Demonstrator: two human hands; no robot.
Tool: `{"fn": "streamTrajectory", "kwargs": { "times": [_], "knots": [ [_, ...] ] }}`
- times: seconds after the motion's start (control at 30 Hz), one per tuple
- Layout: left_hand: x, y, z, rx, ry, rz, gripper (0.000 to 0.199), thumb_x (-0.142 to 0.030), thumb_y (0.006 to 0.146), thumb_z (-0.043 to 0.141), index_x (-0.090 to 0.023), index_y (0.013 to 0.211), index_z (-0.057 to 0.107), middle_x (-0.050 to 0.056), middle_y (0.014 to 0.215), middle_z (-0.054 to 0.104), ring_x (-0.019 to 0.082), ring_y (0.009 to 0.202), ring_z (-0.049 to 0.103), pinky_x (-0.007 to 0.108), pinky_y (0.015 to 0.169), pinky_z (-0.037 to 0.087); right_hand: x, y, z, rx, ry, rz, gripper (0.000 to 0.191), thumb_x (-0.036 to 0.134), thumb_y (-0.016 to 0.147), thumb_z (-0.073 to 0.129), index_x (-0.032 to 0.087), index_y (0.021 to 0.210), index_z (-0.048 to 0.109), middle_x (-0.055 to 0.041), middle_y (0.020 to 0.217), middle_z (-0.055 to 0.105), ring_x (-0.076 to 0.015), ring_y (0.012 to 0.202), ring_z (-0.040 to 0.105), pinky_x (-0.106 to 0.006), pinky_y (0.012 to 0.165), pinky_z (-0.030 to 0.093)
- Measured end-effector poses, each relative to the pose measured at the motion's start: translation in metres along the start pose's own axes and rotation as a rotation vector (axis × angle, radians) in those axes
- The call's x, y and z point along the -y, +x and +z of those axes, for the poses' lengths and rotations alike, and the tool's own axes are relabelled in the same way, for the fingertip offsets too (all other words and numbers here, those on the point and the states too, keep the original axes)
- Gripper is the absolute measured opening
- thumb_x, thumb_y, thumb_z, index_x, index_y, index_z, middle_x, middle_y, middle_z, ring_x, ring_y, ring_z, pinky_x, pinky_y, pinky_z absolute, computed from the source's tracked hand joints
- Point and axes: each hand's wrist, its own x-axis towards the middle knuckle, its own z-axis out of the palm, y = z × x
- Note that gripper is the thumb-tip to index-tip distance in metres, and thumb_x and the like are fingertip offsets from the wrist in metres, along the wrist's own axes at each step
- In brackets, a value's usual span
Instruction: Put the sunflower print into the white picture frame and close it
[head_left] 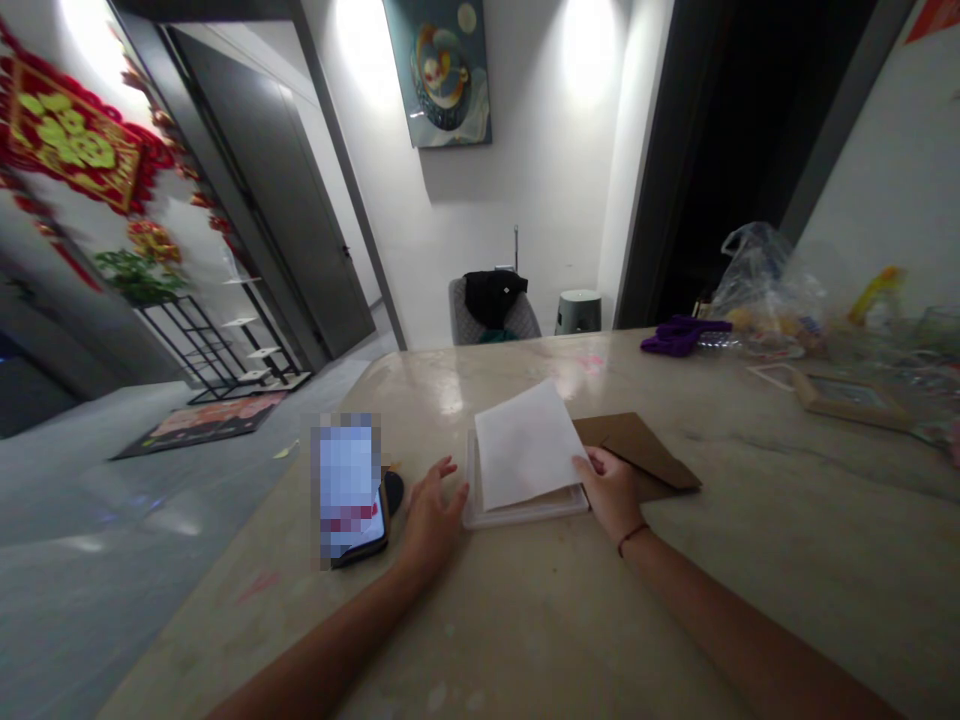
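A white sheet of paper (525,445) is pinched at its right edge by my right hand (611,490), which wears a thin dark bracelet. The sheet lies tilted over a shallow pale frame (525,513), covering most of it. My left hand (435,515) rests beside the frame's left edge, fingers apart and holding nothing. Partly under the right hand is a brown board with a flap (637,450). Left of my left hand lies a phone (352,490) with its screen lit, next to a small black round object (394,492).
The marble-patterned table (555,620) has a wooden frame (847,398), a purple cloth item (682,335) and a clear plastic bag (769,290) towards its right back. Beyond the far edge stand a chair (461,310) with dark clothing and a grey stool (578,312).
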Motion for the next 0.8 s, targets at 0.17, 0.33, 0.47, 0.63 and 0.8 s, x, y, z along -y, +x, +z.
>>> {"fn": "streamTrajectory", "kwargs": {
  "times": [0.17,0.33,0.47,0.63,0.8],
  "knots": [
    [-0.007,-0.005,-0.003,0.114,0.129,0.017,0.043,-0.028,0.078,0.05,-0.017,0.12,0.046,0.007,0.108,0.064,0.022,0.11,0.052,0.045,0.104,0.019,0.002,-0.009,0.006,0.075,-0.063,-0.063,0.043,0.029,0.066,0.052,0.014,0.107,0.054,-0.007,0.081,0.068,-0.02,0.07,0.063,-0.03,0.063,0.048],
    [-0.01,-0.006,-0.004,0.128,0.183,0.038,0.039,-0.024,0.078,0.049,-0.017,0.117,0.05,0.008,0.111,0.062,0.021,0.11,0.051,0.041,0.101,0.025,-0.002,-0.012,0.008,0.111,-0.35,-0.202,0.043,0.022,0.067,0.048,0.016,0.109,0.056,-0.0066,0.087,0.066,-0.0194,0.08,0.06,-0.032,0.075,0.045],
    [-0.009,-0.006,-0.004,0.138,0.192,0.049,0.036,-0.023,0.08,0.047,-0.018,0.115,0.051,0.007,0.115,0.06,0.021,0.112,0.049,0.04,0.102,0.025,-0.003,-0.012,0.008,0.113,-0.559,-0.273,0.043,0.017,0.069,0.044,0.015,0.11,0.057,-0.0086,0.088,0.064,-0.0206,0.085,0.058,-0.033,0.08,0.043],
    [-0.01,-0.007,-0.005,0.152,0.189,0.087,0.029,-0.029,0.081,0.045,-0.023,0.107,0.057,0.004,0.112,0.061,0.02,0.11,0.049,0.039,0.102,0.026,-0.004,-0.012,0.009,0.121,-0.718,-0.31,0.043,0.014,0.073,0.04,0.015,0.112,0.057,-0.0098,0.088,0.063,-0.021,0.084,0.057,-0.032,0.078,0.042],
    [-0.011,-0.007,-0.005,0.166,0.212,0.114,0.027,-0.026,0.081,0.046,-0.024,0.104,0.059,0.003,0.109,0.061,0.02,0.109,0.05,0.04,0.102,0.025,-0.003,-0.013,0.007,0.15,-0.857,-0.455,0.031,0.019,0.076,0.047,0.018,0.103,0.062,-0.0099,0.089,0.061,-0.0227,0.088,0.053,-0.035,0.081,0.04]
  ]
}}
